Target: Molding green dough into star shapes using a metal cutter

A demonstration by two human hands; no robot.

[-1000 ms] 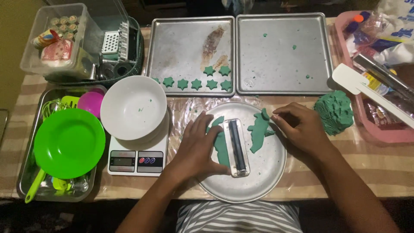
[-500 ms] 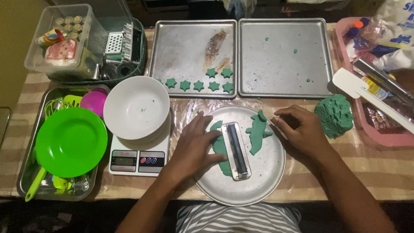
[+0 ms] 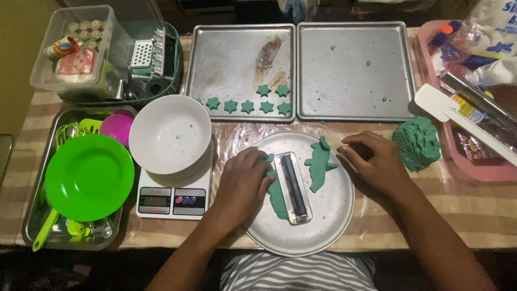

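A round metal plate (image 3: pixel 323 226) lies in front of me with a long rectangular metal cutter (image 3: pixel 292 187) in its middle. Green dough strips lie on both sides of the cutter, one at the left (image 3: pixel 277 200) and one at the right (image 3: pixel 318 167). My left hand (image 3: pixel 245 180) rests on the left dough strip, fingertips touching the cutter's side. My right hand (image 3: pixel 374 161) sits at the plate's right rim with fingers curled near the right strip's top end, holding nothing that I can see. A lump of green dough (image 3: pixel 417 143) lies right of that hand.
Two baking trays stand behind; the left one (image 3: pixel 237 48) carries several green dough stars (image 3: pixel 247 105), the right one (image 3: pixel 355 70) only crumbs. A white bowl (image 3: pixel 169 134) sits on a kitchen scale (image 3: pixel 172 200). A green plate (image 3: pixel 89 178) fills a metal tray at left. A pink tray (image 3: pixel 474 167) is at right.
My right hand has drawn back slightly from the right dough strip toward the plate's rim. My left hand stays on the left strip beside the cutter.
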